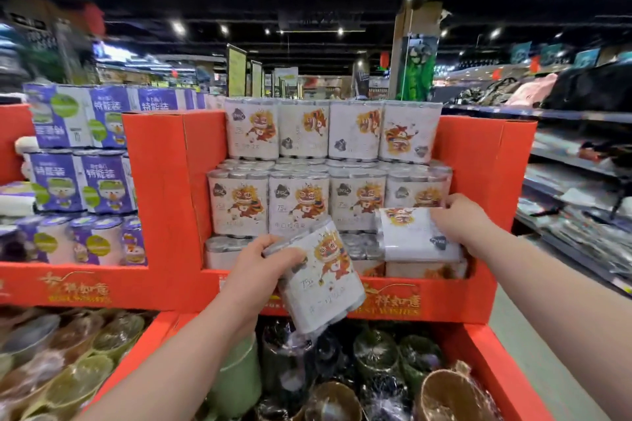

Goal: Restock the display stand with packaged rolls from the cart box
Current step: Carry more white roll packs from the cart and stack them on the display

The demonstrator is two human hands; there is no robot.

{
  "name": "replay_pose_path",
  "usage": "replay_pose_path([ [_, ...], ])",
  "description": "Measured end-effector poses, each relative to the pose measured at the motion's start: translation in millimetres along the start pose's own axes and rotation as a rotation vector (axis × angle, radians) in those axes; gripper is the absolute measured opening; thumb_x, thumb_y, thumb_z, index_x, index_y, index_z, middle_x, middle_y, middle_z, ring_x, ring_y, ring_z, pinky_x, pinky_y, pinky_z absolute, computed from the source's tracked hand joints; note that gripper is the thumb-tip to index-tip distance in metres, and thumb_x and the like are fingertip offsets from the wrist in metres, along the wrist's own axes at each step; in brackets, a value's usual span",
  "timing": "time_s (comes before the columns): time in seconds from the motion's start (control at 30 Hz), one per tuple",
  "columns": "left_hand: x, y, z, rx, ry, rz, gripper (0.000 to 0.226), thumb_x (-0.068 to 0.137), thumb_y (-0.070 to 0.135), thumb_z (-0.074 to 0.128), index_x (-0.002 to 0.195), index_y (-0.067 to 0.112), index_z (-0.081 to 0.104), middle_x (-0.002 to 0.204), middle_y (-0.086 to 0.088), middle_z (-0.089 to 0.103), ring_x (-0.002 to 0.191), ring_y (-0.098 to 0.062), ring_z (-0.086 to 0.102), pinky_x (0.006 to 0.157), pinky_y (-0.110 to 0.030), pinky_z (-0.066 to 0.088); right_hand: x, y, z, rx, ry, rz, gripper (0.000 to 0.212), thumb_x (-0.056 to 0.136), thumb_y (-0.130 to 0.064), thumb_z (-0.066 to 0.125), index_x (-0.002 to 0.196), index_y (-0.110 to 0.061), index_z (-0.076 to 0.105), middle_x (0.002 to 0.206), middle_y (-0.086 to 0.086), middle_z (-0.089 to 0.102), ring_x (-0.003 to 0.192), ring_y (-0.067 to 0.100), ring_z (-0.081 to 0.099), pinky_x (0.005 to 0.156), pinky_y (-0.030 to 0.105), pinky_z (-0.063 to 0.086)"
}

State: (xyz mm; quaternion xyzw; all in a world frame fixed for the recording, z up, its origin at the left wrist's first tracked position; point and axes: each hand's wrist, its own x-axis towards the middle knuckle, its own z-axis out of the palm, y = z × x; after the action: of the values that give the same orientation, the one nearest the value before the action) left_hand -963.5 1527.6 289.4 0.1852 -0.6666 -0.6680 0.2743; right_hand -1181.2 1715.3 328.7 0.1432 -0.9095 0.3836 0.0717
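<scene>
We've got both hands busy at the red display stand point(164, 154). The left hand point(263, 267), lower centre of the frame, has its fingers wrapped round the top of a tilted pack point(321, 284) of rolls, held in the air in front of the stand's front lip. The right hand point(460, 220), right of centre, grips the far edge of a second pack point(413, 236), which lies flat on the low front stack. Behind them the top row point(328, 130) and the middle row point(297, 202) each show four packs across, so we reckon the job is well along, with only the front tier left to fill. The cart box is out of view, so we can't tell what's left in it. Purple packs point(85, 181) fill the left bay.
</scene>
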Motion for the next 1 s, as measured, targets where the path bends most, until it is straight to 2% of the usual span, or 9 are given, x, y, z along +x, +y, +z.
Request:
replay_pose_path([
  [0.17, 12.8, 14.1, 0.7, -0.022, -0.044, 0.023, 0.016, 0.085, 0.007, 0.066, 0.096, 0.016, 0.058, 0.089, -0.004, 0.068, 0.074, -0.017, 0.064, 0.061, -0.028, 0.048, -5.5, -1.9, 4.8, -0.35, 0.023, -0.172, 0.033, 0.088, -0.014, 0.051, 0.121, -0.01, 0.057, 0.125, 0.017, 0.059, 0.114, 0.033, 0.055, 0.091, 0.036, 0.043],
  [0.27, 21.9, 21.0, 4.5, -0.004, -0.107, 0.061, 0.013, 0.086, 0.007, 0.064, 0.09, 0.017, 0.058, 0.084, -0.003, 0.066, 0.066, -0.013, 0.062, 0.054, -0.024, 0.048, -18.7, -23.3, 1.9, -0.162, 0.036, -0.353, 0.035, 0.089, -0.023, 0.06, 0.123, -0.014, 0.06, 0.124, 0.005, 0.061, 0.113, 0.023, 0.056, 0.094, 0.031, 0.043],
  [0.37, 31.9, 28.3, 14.4, 0.024, -0.164, 0.103, 0.018, 0.085, 0.006, 0.065, 0.094, 0.018, 0.055, 0.085, -0.002, 0.065, 0.062, -0.01, 0.061, 0.048, -0.021, 0.047, -45.9, -57.1, 0.1, 0.185, -0.265, -0.446, 0.047, 0.086, -0.033, 0.066, 0.129, -0.032, 0.048, 0.117, -0.01, 0.055, 0.109, 0.013, 0.054, 0.091, 0.026, 0.043],
  [0.47, 38.7, 39.0, 28.2, 0.089, -0.217, 0.139, 0.023, 0.085, 0.01, 0.067, 0.098, 0.023, 0.054, 0.089, 0.001, 0.065, 0.071, -0.01, 0.063, 0.051, -0.018, 0.047, -54.1, -75.7, 2.1, 0.212, -0.395, -0.519, 0.062, 0.082, -0.033, 0.071, 0.135, -0.043, 0.039, 0.122, -0.011, 0.051, 0.111, 0.009, 0.052, 0.095, 0.027, 0.044],
  [0.57, 49.2, 44.7, 34.9, 0.117, -0.227, 0.195, 0.026, 0.086, 0.019, 0.068, 0.109, 0.024, 0.056, 0.097, 0.002, 0.066, 0.083, -0.008, 0.064, 0.059, -0.015, 0.051, -46.9, -81.1, -2.1, 0.305, -0.365, -0.5, 0.037, 0.083, -0.023, 0.072, 0.113, -0.037, 0.057, 0.11, -0.011, 0.059, 0.093, 0.001, 0.059, 0.086, 0.016, 0.05],
  [0.67, 65.3, 48.1, 31.9, 0.304, -0.118, 0.355, 0.04, 0.086, 0.033, 0.068, 0.122, 0.025, 0.054, 0.115, 0.0, 0.061, 0.103, -0.016, 0.059, 0.086, -0.032, 0.051, -36.1, -79.8, -1.8, 0.299, -0.282, -0.488, 0.032, 0.083, -0.021, 0.071, 0.112, -0.029, 0.059, 0.105, -0.017, 0.057, 0.091, -0.005, 0.055, 0.075, 0.006, 0.045],
  [0.8, 85.6, 47.3, 21.7, 0.981, 0.119, 0.643, 0.06, 0.084, 0.054, 0.058, 0.134, 0.022, 0.048, 0.139, 0.003, 0.047, 0.132, -0.018, 0.038, 0.108, -0.036, 0.031, -22.4, -76.8, 4.9, 0.36, -0.189, -0.43, 0.031, 0.084, -0.017, 0.071, 0.11, -0.027, 0.058, 0.111, -0.01, 0.059, 0.107, 0.01, 0.057, 0.094, 0.025, 0.048],
  [0.9, 97.2, 34.9, 19.7, 1.294, 0.013, 0.591, 0.08, 0.084, 0.066, 0.049, 0.149, 0.026, 0.024, 0.158, 0.005, 0.021, 0.148, -0.019, 0.006, 0.119, -0.046, 0.002, -15.4, -77.0, 11.5, 0.267, -0.149, -0.45, 0.036, 0.084, -0.015, 0.071, 0.118, -0.019, 0.059, 0.112, -0.009, 0.056, 0.108, 0.009, 0.054, 0.096, 0.024, 0.043],
  [1.0, 102.7, 27.9, 19.9, 1.344, -0.006, 0.596, 0.084, 0.084, 0.067, 0.047, 0.151, 0.026, 0.018, 0.159, 0.005, 0.018, 0.148, -0.019, 0.004, 0.119, -0.045, -0.002, -9.1, -75.3, 20.0, 0.168, -0.155, -0.49, 0.04, 0.083, -0.016, 0.071, 0.122, -0.016, 0.059, 0.114, -0.007, 0.055, 0.11, 0.008, 0.051, 0.099, 0.024, 0.041],
])
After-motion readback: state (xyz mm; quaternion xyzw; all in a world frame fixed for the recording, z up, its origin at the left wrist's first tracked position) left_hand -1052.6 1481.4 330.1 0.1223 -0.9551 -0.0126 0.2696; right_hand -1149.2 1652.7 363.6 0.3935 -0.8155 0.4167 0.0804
